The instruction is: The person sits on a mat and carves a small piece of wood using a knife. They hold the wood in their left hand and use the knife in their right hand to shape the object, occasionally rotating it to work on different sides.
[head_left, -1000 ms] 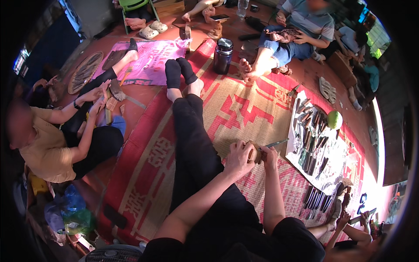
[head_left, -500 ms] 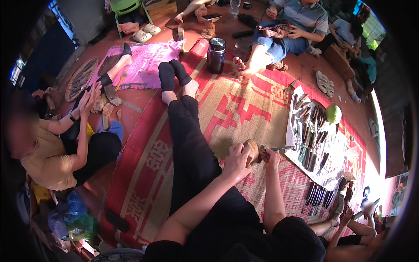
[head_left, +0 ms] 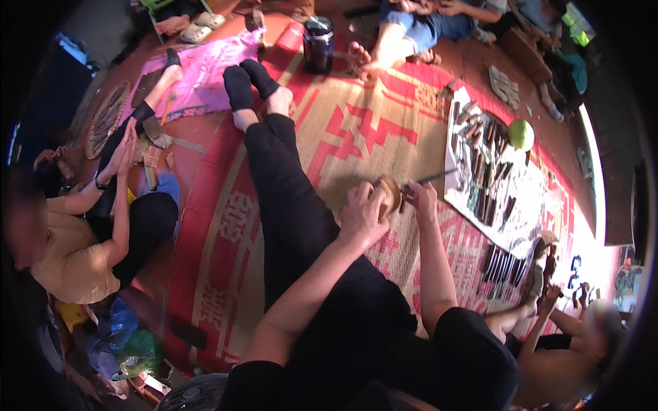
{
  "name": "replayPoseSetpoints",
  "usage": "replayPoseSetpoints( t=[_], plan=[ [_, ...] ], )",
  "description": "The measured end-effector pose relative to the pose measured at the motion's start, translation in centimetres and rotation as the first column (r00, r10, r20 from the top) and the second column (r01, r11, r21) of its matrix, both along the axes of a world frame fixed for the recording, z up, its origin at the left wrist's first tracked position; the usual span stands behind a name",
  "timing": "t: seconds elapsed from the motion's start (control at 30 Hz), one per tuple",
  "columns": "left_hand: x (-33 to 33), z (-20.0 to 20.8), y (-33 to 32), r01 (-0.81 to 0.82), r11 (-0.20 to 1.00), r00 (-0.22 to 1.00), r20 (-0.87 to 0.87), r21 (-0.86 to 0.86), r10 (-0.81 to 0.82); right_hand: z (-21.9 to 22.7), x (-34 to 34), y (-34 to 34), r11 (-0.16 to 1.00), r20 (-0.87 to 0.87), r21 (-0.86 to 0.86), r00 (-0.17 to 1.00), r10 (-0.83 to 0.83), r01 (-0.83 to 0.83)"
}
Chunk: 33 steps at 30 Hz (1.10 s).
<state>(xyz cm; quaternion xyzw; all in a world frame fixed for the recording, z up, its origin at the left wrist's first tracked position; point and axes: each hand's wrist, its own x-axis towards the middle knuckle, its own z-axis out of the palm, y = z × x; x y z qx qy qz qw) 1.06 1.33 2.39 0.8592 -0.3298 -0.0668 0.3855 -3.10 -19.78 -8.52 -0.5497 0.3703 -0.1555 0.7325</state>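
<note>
- Well, the left hand (head_left: 365, 209) has its fingers curled around a brown wooden piece (head_left: 388, 195), grasping it from the left side.
- The wooden piece is up in front of the person, just to the right of the long black pants (head_left: 284, 185), with the mat (head_left: 343, 171) under it.
- The right hand (head_left: 420, 196) is close beside it, with its fingers bent tight around a thin dark tool (head_left: 433, 177).
- One end of the tool pokes out to the right, toward the white sheet (head_left: 510, 233). I cannot tell if the other end touches the wood.
- The mat is red and tan, and the white sheet lies on it.
- Lots of tools (head_left: 483, 157) lie on the sheet, and a round green thing (head_left: 521, 135) is by its far edge.
- Some thin tools (head_left: 504, 266) make a row near the sheet's lower edge.
- A dark jar (head_left: 318, 51) stands up past the black socks (head_left: 238, 89).
- On the left, a person in a tan shirt (head_left: 75, 257) sits with both palms together.
</note>
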Motion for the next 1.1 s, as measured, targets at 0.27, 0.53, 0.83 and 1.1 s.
replayPoseSetpoints(
  t=[0.27, 0.53, 0.83, 1.1],
  plan=[
    [-0.4, 1.3, 0.5, 0.043, 0.993, 0.997, -0.061, 0.106, -0.037, -1.0, 0.2, -0.4, 0.995, -0.017, 0.061, 0.996, -0.083, 0.084],
    [-0.2, 1.2, 0.4, 0.027, 0.993, 0.999, -0.046, 0.118, -0.021, 0.3, 1.0, 1.6, 0.995, 0.026, 0.040, 0.995, 0.094, -0.095],
    [-0.4, 0.9, 0.4, 0.038, 0.994, 0.999, -0.039, 0.101, -0.034, 1.8, 2.0, 0.5, 0.999, 0.024, 0.017, 0.999, 0.027, -0.027],
    [-0.1, 1.0, -0.2, 0.010, 0.997, 1.000, -0.029, 0.080, -0.007, -0.4, 3.2, 0.4, 0.997, 0.051, 0.074, 0.999, -0.005, 0.002]
  ],
)
